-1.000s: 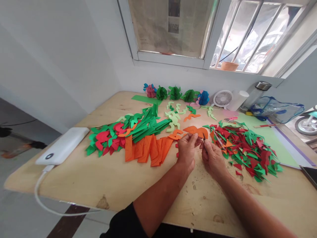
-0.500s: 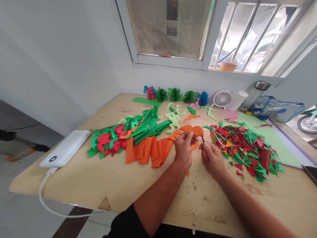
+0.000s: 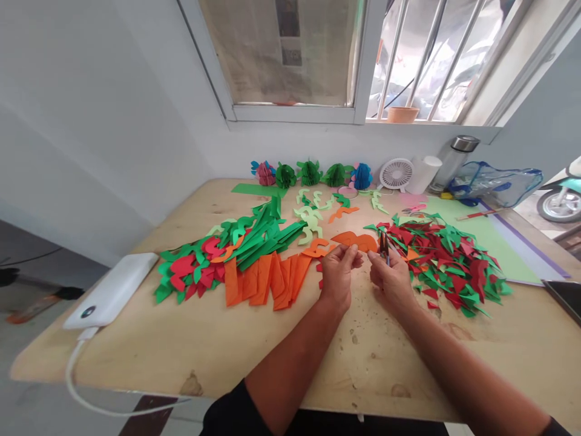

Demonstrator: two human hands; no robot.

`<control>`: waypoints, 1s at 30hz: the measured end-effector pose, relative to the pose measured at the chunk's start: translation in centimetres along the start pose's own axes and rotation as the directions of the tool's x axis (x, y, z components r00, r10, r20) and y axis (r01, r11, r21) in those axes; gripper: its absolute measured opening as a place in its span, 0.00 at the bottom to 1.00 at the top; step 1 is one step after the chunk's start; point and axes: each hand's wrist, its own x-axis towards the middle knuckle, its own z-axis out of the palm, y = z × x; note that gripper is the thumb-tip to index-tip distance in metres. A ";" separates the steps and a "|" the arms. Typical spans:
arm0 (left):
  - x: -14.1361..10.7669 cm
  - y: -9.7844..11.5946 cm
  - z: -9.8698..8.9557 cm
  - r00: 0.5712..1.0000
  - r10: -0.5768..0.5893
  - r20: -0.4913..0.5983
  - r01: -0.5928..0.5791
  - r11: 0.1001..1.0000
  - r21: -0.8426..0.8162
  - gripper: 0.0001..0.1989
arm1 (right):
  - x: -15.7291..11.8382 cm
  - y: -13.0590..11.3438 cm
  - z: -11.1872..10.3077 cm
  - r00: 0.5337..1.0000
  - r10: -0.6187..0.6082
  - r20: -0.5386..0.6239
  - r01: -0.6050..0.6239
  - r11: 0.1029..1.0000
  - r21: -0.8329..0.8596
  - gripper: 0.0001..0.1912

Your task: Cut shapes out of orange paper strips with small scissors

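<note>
My left hand pinches an orange paper cutout with a curved outline. Scissors are in my right hand, their blades pointing up, just right of the cutout. The right fingertips are close to the cutout's lower edge; whether they touch it is unclear. Folded orange paper pieces lie in a row left of my hands. Beyond them are green strips and a pile of red and green cutouts. Red and green scraps are heaped on the right.
A white power bank with a cable lies at the table's left. Along the back stand paper figures, a small fan, a bottle and a clear pouch. Light green sheets lie at the right.
The view has shifted slightly. The scissors have swung away from the orange cutout and now point upward, and my right fingertips have come nearer its lower edge.
</note>
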 end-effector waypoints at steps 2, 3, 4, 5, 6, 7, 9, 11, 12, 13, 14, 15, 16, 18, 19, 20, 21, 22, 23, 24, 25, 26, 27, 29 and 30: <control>0.0 -0.3 0.0 1.000 0.005 0.009 -0.006 1.000 0.016 0.14 | 0.0 0.0 0.1 1.000 0.008 -0.003 -0.008 1.000 0.003 0.23; 0.0 -0.4 0.0 1.000 0.007 0.015 -0.007 1.000 0.023 0.13 | 0.0 0.0 0.1 1.000 0.009 -0.005 -0.009 1.000 0.004 0.24; 0.0 -0.5 -0.1 1.000 0.007 0.022 -0.008 0.999 0.032 0.13 | 0.0 0.0 0.1 1.000 0.010 -0.005 -0.010 1.000 0.006 0.24; 0.0 -0.6 -0.1 1.000 0.007 0.028 -0.008 0.999 0.042 0.13 | 0.0 0.0 0.1 1.000 0.008 -0.003 -0.008 1.000 0.008 0.24; -0.1 -0.6 -0.1 0.999 0.006 0.034 -0.008 0.999 0.053 0.13 | 0.1 0.1 0.0 1.000 0.005 0.000 -0.005 1.000 0.008 0.23; -0.1 -0.6 -0.1 0.999 0.003 0.039 -0.006 0.998 0.065 0.12 | 0.1 0.1 0.0 1.000 0.001 0.003 -0.001 1.000 0.005 0.23; -0.1 -0.4 -0.2 0.999 -0.010 0.040 0.006 0.997 0.082 0.13 | 0.3 0.1 -0.2 1.000 -0.001 0.015 0.002 1.000 -0.010 0.22; 0.1 -0.2 -0.2 0.999 -0.029 0.030 0.027 0.995 0.093 0.13 | 0.5 0.0 -0.5 0.999 0.008 0.040 -0.006 0.999 -0.039 0.20; 0.3 0.0 -0.3 0.999 -0.035 0.023 0.033 0.995 0.095 0.13 | 0.7 0.0 -0.6 0.998 0.021 0.059 -0.018 0.998 -0.058 0.19; 0.5 0.3 -0.5 0.999 -0.038 0.022 0.036 0.994 0.100 0.13 | 0.8 -0.1 -0.7 0.996 0.038 0.080 -0.032 0.997 -0.076 0.18; 0.8 0.6 -0.7 0.999 -0.032 0.027 0.029 0.994 0.102 0.13 | 0.9 -0.2 -0.8 0.993 0.053 0.103 -0.044 0.995 -0.090 0.18; 1.2 0.9 -0.9 0.999 -0.015 0.029 0.012 0.994 0.107 0.13 | 1.0 -0.4 -0.9 0.989 0.066 0.130 -0.053 0.993 -0.102 0.17; 1.5 1.3 -1.2 0.999 -0.002 0.034 -0.002 0.993 0.116 0.13 | 1.1 -0.5 -0.9 0.986 0.073 0.147 -0.058 0.993 -0.105 0.17; 2.2 2.2 -1.9 0.998 -0.006 0.068 -0.005 0.986 0.168 0.13 | 1.2 -0.8 -1.0 0.980 0.094 0.176 -0.074 0.990 -0.120 0.17; 2.5 2.6 -2.2 0.996 -0.014 0.089 -0.006 0.975 0.222 0.12 | 1.2 -0.9 -1.1 0.977 0.100 0.188 -0.077 0.989 -0.127 0.17; 2.6 3.0 -2.4 0.994 -0.015 0.110 -0.016 0.962 0.273 0.12 | 1.2 -0.9 -1.1 0.974 0.107 0.202 -0.080 0.988 -0.135 0.17; 2.7 3.4 -2.6 0.992 -0.011 0.127 -0.030 0.948 0.317 0.11 | 1.3 -0.9 -1.2 0.971 0.110 0.214 -0.080 0.986 -0.145 0.17; 2.7 3.8 -2.8 0.989 -0.011 0.145 -0.042 0.934 0.355 0.11 | 1.3 -0.8 -1.3 0.968 0.112 0.225 -0.078 0.985 -0.155 0.17; 2.7 4.1 -2.9 0.985 -0.020 0.171 -0.049 0.919 0.391 0.11 | 1.4 -0.6 -1.5 0.966 0.113 0.233 -0.076 0.983 -0.165 0.16; 2.5 4.4 -3.0 0.979 -0.037 0.202 -0.053 0.905 0.423 0.11 | 1.5 -0.4 -1.6 0.964 0.114 0.241 -0.071 0.981 -0.180 0.16; 2.4 4.6 -3.0 0.971 -0.055 0.233 -0.058 0.890 0.452 0.10 | 1.5 -0.2 -1.8 0.962 0.113 0.247 -0.064 0.978 -0.198 0.15; 2.3 4.7 -3.1 0.963 -0.071 0.260 -0.064 0.877 0.476 0.10 | 1.6 -0.1 -1.9 0.960 0.117 0.255 -0.061 0.975 -0.216 0.15; 2.1 4.9 -3.1 0.955 -0.087 0.285 -0.070 0.864 0.498 0.09 | 1.7 0.1 -2.0 0.958 0.118 0.263 -0.058 0.973 -0.225 0.15; 2.0 4.9 -3.1 0.943 -0.105 0.317 -0.087 0.840 0.535 0.08 | 1.8 0.3 -2.1 0.952 0.126 0.280 -0.059 0.970 -0.236 0.16; 1.9 5.0 -3.2 0.938 -0.112 0.328 -0.094 0.829 0.551 0.07 | 1.8 0.3 -2.2 0.949 0.131 0.286 -0.062 0.969 -0.238 0.16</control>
